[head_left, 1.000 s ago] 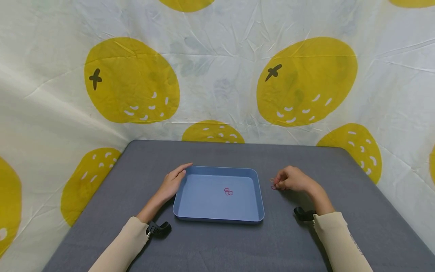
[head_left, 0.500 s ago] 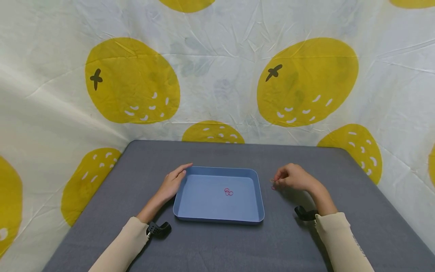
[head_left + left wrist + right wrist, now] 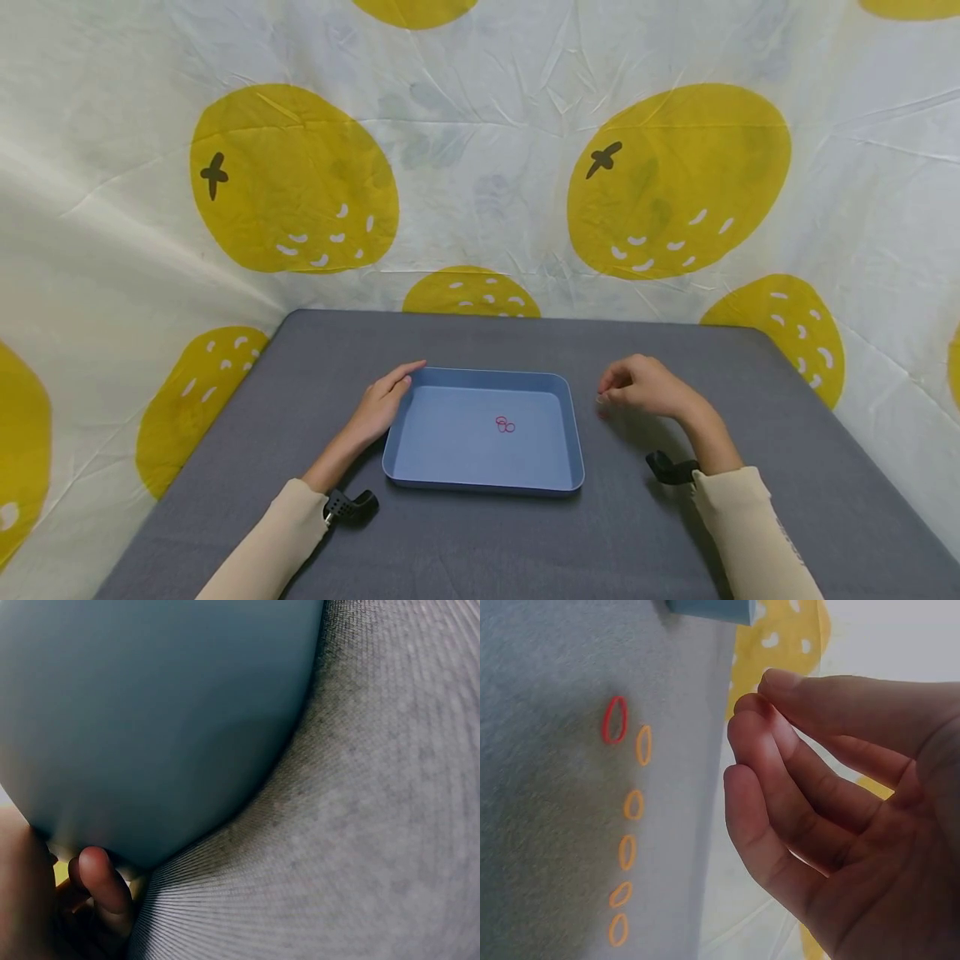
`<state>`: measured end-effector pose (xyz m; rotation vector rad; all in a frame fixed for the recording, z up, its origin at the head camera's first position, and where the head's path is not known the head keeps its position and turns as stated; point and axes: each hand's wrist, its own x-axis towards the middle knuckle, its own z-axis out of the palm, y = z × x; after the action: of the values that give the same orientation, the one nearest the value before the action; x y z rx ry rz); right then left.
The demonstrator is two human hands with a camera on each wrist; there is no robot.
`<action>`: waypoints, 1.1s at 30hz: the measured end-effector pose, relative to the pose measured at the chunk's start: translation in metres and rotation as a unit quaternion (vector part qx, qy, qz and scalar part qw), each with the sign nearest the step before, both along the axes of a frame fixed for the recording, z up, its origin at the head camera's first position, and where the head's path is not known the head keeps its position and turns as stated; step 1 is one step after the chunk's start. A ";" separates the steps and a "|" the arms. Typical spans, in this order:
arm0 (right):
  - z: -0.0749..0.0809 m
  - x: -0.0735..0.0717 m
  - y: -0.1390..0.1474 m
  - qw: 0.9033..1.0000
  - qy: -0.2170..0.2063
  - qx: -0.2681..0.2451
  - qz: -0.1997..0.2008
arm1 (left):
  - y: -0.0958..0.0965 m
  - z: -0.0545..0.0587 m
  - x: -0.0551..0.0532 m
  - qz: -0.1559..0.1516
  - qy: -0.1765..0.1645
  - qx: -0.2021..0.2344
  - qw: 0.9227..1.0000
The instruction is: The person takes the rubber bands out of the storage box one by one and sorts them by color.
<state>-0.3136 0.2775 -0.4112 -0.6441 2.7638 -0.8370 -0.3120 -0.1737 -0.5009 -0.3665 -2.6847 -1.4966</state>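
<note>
A shallow blue tray (image 3: 480,467) lies on the grey table, with 3 red rubber bands (image 3: 506,425) together inside. My left hand (image 3: 377,406) grips the tray's left side near the far corner; the left wrist view shows a fingertip against its outer wall. To the right of the tray, my right hand (image 3: 648,387) hovers low over the table. Its thumb and fingers (image 3: 751,742) are loosely curled close together, and nothing shows between them. Beside them in the right wrist view lie a red rubber band (image 3: 615,720) and a row of several orange rubber bands (image 3: 633,804).
The grey cloth-covered table (image 3: 480,550) extends around the tray, its far edge against a white curtain (image 3: 480,192) printed with yellow fruit. Black wrist cameras (image 3: 352,506) sit at both sleeve ends, low over the cloth.
My right hand has risen slightly and shifted a little away from me, its fingertips moving from the red band toward the orange one. The left hand and tray stay in place.
</note>
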 end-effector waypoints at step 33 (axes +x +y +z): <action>0.018 -0.018 -0.077 0.997 0.011 -0.047 0.054 | -0.002 0.000 -0.002 -0.011 0.002 0.002 1.000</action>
<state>-0.3314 0.2006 -0.3936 -0.8157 2.6937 -0.9466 -0.3143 -0.1759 -0.5009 -0.3994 -2.6836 -1.5039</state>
